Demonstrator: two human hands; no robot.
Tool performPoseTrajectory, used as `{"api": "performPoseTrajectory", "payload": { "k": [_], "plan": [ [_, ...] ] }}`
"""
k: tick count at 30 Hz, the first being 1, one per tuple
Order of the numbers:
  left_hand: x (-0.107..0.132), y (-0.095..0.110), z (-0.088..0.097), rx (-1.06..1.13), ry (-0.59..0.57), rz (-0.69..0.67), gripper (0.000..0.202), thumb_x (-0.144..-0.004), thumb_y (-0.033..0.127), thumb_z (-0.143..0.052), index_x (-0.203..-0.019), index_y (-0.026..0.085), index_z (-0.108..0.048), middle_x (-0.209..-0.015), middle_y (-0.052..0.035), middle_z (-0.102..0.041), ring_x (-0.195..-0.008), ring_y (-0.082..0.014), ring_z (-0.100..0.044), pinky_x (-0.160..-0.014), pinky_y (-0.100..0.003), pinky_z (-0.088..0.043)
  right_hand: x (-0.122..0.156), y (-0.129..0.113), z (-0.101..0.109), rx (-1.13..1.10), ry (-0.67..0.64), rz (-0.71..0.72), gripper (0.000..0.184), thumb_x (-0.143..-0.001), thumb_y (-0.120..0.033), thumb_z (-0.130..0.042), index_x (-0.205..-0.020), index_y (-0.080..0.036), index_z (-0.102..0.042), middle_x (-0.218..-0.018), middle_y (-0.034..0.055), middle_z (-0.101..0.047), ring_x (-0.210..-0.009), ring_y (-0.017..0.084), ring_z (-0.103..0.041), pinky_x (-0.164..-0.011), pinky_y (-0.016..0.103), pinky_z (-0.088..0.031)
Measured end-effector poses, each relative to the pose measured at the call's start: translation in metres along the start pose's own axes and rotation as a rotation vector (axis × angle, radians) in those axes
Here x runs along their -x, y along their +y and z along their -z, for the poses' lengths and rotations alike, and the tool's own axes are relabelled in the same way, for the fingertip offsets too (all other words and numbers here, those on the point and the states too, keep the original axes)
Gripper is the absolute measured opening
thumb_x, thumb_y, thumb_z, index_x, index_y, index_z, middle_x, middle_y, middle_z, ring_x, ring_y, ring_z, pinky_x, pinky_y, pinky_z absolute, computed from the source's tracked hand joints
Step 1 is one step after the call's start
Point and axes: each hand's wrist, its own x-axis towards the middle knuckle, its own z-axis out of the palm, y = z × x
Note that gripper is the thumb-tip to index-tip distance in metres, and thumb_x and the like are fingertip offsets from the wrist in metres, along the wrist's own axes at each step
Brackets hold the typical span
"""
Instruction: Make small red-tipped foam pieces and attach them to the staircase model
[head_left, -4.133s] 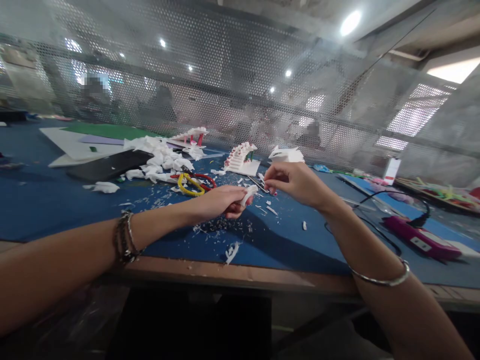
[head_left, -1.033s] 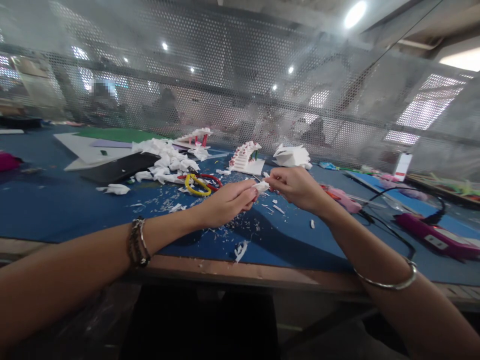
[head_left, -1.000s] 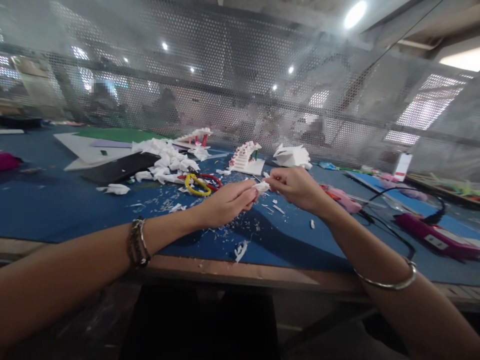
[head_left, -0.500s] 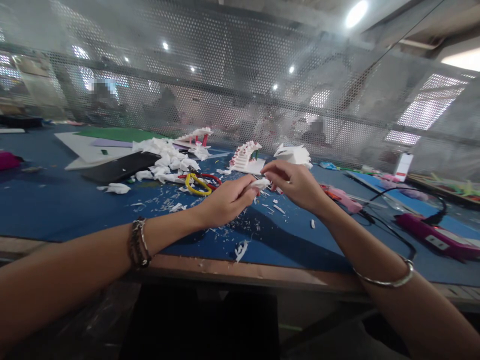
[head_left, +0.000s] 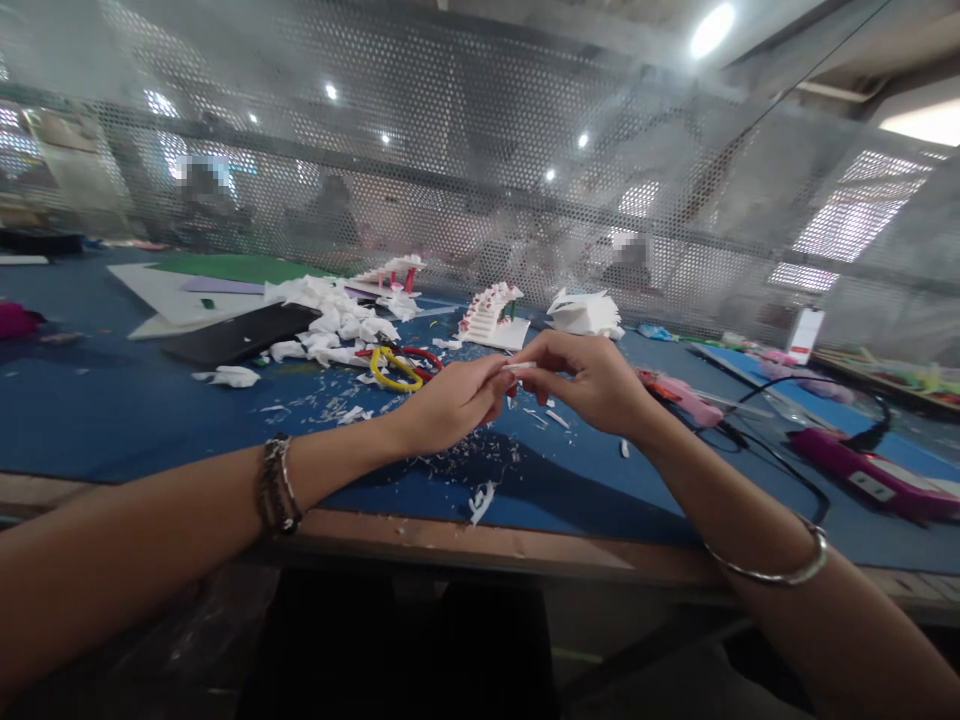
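Note:
Just above the blue tabletop, my left hand (head_left: pixel 454 403) and my right hand (head_left: pixel 589 380) meet at the fingertips. Between them is a small white piece (head_left: pixel 520 366), mostly covered by the fingers; it looks like paper or foam. Both hands pinch it. Beyond my hands stands a small white model staircase (head_left: pixel 487 312) with pinkish-red bits along its side, set on a white base. Scissors with yellow and red handles (head_left: pixel 397 372) lie left of my left hand. White scraps (head_left: pixel 481 502) and fine shreds are scattered below the hands.
Crumpled white paper (head_left: pixel 334 318) is heaped at the left, by a black sheet (head_left: pixel 244 335). A second model staircase (head_left: pixel 394 272) stands behind it. To the right are a pink glue gun (head_left: pixel 686 397), a magenta power strip (head_left: pixel 870 470) with cables, and an upright phone (head_left: pixel 806 335).
My right hand has lowered slightly and moved left, its fingers closing on the white piece at my left fingertips. The things on the table look unchanged.

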Motion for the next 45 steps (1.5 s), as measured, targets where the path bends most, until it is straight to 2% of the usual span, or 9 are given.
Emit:
{"api": "performPoseTrajectory", "payload": {
  "k": [5, 10, 13, 17, 23, 26, 31, 39, 45],
  "plan": [
    [0.0, 0.001, 0.0, -0.016, 0.016, 0.032, 0.024, -0.087, 0.027, -0.028, -0.07, 0.017, -0.042, -0.048, 0.0055, -0.041, -0.045, -0.0073, -0.039, -0.052, -0.021, -0.032, 0.0, -0.003, -0.004, 0.072, 0.055, 0.026, 0.015, -0.08, -0.027, -0.047, -0.075, -0.016, -0.055, -0.055, -0.0037, -0.054, -0.048, 0.004, -0.048, -0.048, 0.017, -0.035],
    [-0.001, 0.002, 0.0, 0.122, 0.036, 0.098, 0.027, -0.086, 0.026, -0.028, -0.063, 0.017, -0.038, -0.046, 0.0053, -0.039, -0.042, -0.0069, -0.036, -0.047, -0.021, -0.03, 0.0, 0.002, -0.008, -0.102, 0.076, 0.012, 0.03, -0.086, -0.028, -0.031, -0.087, -0.013, -0.056, -0.056, -0.0022, -0.054, -0.047, 0.005, -0.049, -0.048, 0.018, -0.038],
    [-0.002, 0.005, 0.002, 0.316, -0.052, 0.192, 0.035, -0.088, 0.027, -0.02, -0.056, 0.018, -0.032, -0.041, 0.006, -0.03, -0.038, -0.0066, -0.029, -0.041, -0.021, -0.026, 0.0, 0.003, -0.007, -0.111, 0.017, 0.035, 0.024, -0.081, -0.027, -0.044, -0.099, -0.015, -0.054, -0.066, -0.0017, -0.058, -0.05, 0.004, -0.052, -0.05, 0.018, -0.04],
    [-0.002, 0.006, 0.003, 0.415, -0.163, 0.195, 0.033, -0.087, 0.025, -0.019, -0.063, 0.017, -0.041, -0.043, 0.0063, -0.027, -0.038, -0.007, -0.024, -0.038, -0.02, -0.023, 0.001, -0.001, -0.007, -0.095, 0.016, 0.026, 0.015, -0.079, -0.024, -0.048, -0.086, -0.015, -0.058, -0.06, -0.0033, -0.058, -0.048, 0.003, -0.051, -0.047, 0.017, -0.038],
    [-0.001, 0.002, -0.002, 0.444, -0.12, 0.087, 0.029, -0.088, 0.03, -0.022, -0.066, 0.018, -0.036, -0.046, 0.0067, -0.029, -0.039, -0.0061, -0.027, -0.037, -0.019, -0.024, -0.001, -0.008, -0.017, -0.201, 0.178, -0.078, 0.022, -0.082, -0.024, -0.04, -0.066, -0.015, -0.052, -0.047, -0.0047, -0.048, -0.04, 0.003, -0.045, -0.041, 0.017, -0.035],
    [-0.001, 0.001, -0.003, 0.429, -0.062, 0.086, 0.027, -0.088, 0.029, -0.022, -0.067, 0.018, -0.034, -0.05, 0.0061, -0.031, -0.041, -0.0055, -0.03, -0.038, -0.018, -0.027, -0.002, -0.009, -0.019, -0.327, 0.251, -0.124, 0.022, -0.084, -0.028, -0.037, -0.072, -0.015, -0.05, -0.046, -0.0054, -0.047, -0.038, 0.003, -0.044, -0.038, 0.017, -0.035],
    [0.0, 0.001, -0.003, 0.299, 0.014, 0.071, 0.022, -0.087, 0.033, -0.027, -0.075, 0.017, -0.038, -0.054, 0.0056, -0.036, -0.043, -0.0053, -0.032, -0.041, -0.018, -0.029, -0.001, -0.004, -0.016, -0.284, 0.245, -0.016, 0.01, -0.074, -0.023, -0.055, -0.079, -0.015, -0.051, -0.055, -0.0056, -0.051, -0.046, 0.003, -0.048, -0.043, 0.015, -0.038],
    [0.003, 0.001, -0.002, 0.155, 0.009, 0.039, 0.015, -0.084, 0.021, -0.027, -0.074, 0.017, -0.038, -0.054, 0.0056, -0.038, -0.044, -0.0058, -0.034, -0.045, -0.02, -0.03, -0.002, -0.001, -0.015, -0.379, 0.23, 0.009, 0.025, -0.085, -0.031, -0.035, -0.077, -0.016, -0.052, -0.05, -0.0051, -0.049, -0.041, 0.003, -0.047, -0.04, 0.016, -0.038],
    [0.002, 0.001, -0.001, 0.184, 0.029, 0.066, 0.008, -0.081, 0.017, -0.032, -0.076, 0.017, -0.038, -0.06, 0.0034, -0.045, -0.048, -0.0058, -0.04, -0.045, -0.018, -0.032, -0.002, -0.001, -0.013, -0.253, 0.19, 0.008, 0.011, -0.075, -0.025, -0.054, -0.079, -0.014, -0.053, -0.058, -0.0043, -0.053, -0.046, 0.003, -0.048, -0.043, 0.016, -0.037]
  ]
}}
